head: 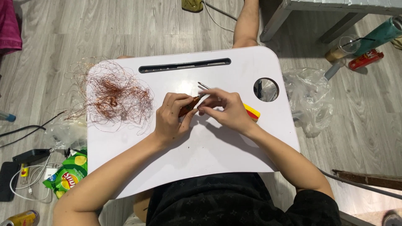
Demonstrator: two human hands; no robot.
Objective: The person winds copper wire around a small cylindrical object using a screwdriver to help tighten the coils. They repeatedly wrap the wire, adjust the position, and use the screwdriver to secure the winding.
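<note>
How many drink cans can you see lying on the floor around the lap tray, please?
2: a red can at the upper right near the grey bench, and a yellow can at the bottom-left corner, partly cut off. Others may be hidden out of frame.

Lap table [234, 146] showing plain white, centre frame. Wire tangle [113, 98] showing coppery red-brown, upper left. Block [252, 112] under the right wrist showing yellow and red. Floor [125, 25] showing grey wood grain. Snack bag [69, 175] showing green, lower left.

left hand [171, 118] and right hand [224, 109] meet mid white lap tray [201, 167], both pinching a small copper-wound part [189, 106]; two thin metal prongs [204, 86] just above; tangled copper wire [112, 96] at tray's left; yellow-red block [252, 112] under right hand
</note>
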